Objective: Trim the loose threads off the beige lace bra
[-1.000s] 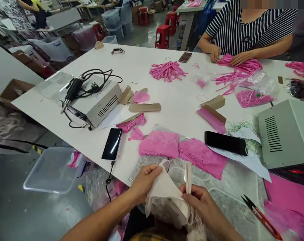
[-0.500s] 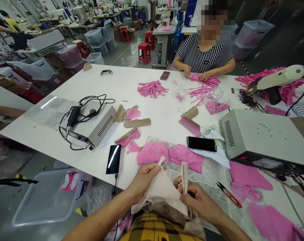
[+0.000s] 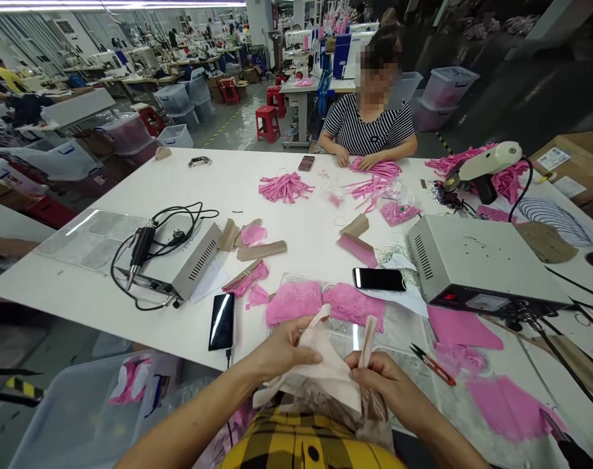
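A cream fabric piece [image 3: 326, 365] with narrow straps is stretched between my two hands, low in the view, above the yellow plaid shirt. My left hand [image 3: 294, 345] pinches its upper left part near a strap that curls upward. With fingers closed, my right hand [image 3: 375, 374] grips the right side, where another strap [image 3: 369, 339] stands up. Two pink lace pieces [image 3: 296, 303] lie flat just beyond my hands. Red-handled thread snips [image 3: 436, 366] rest to the right of my right hand.
A grey control box [image 3: 482, 260] stands on the right, another [image 3: 184, 260] with a black handpiece on the left. Two phones [image 3: 221, 322] [image 3: 379, 279] lie nearby. Across the white table [image 3: 179, 176], a person [image 3: 372, 130] handles pink strips.
The view has tilted up and shifted right. My left fingers have changed their hold on the cream fabric, and the strap by my right hand now leans to the right.
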`<state>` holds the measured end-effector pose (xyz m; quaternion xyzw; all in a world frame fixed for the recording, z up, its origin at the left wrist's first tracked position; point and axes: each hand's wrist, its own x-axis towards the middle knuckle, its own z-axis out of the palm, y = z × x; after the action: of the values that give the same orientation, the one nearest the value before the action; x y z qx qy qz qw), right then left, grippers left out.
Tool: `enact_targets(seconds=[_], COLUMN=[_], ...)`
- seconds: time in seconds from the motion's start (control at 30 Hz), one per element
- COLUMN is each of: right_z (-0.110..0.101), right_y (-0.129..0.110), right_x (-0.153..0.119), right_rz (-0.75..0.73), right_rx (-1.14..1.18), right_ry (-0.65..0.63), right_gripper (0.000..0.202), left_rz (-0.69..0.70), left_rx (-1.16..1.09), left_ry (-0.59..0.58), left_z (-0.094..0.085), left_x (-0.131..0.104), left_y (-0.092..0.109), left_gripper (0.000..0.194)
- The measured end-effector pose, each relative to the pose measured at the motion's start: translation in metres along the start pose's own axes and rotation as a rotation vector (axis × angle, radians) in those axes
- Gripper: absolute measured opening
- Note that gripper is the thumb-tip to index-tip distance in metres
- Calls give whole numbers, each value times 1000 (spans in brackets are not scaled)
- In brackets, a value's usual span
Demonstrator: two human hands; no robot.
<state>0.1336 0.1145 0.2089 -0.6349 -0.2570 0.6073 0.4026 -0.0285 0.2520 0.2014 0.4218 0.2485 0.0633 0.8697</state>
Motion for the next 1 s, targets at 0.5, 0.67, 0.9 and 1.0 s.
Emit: enact_targets(seconds=[0.5, 0.67, 0.9, 1.0], right_z=[27, 33, 36, 37], right_y=[4, 6, 4, 3], right_x=[-10, -10, -11, -12], right_rz=[-362, -359, -201, -159], right_rx=[-459, -452, -213, -128], right_ry=[227, 272, 166, 101], right_gripper=[25, 22, 17, 18], left_rz=[-87, -97, -162, -183], left_rx=[-236, -321, -319, -301], left_ry=[196, 220, 210, 211], left_z=[-8, -7, -11, -17], left_x=[-3, -1, -2, -2], left_y=[-20, -19, -17, -18], left_gripper=[39, 46, 60, 60])
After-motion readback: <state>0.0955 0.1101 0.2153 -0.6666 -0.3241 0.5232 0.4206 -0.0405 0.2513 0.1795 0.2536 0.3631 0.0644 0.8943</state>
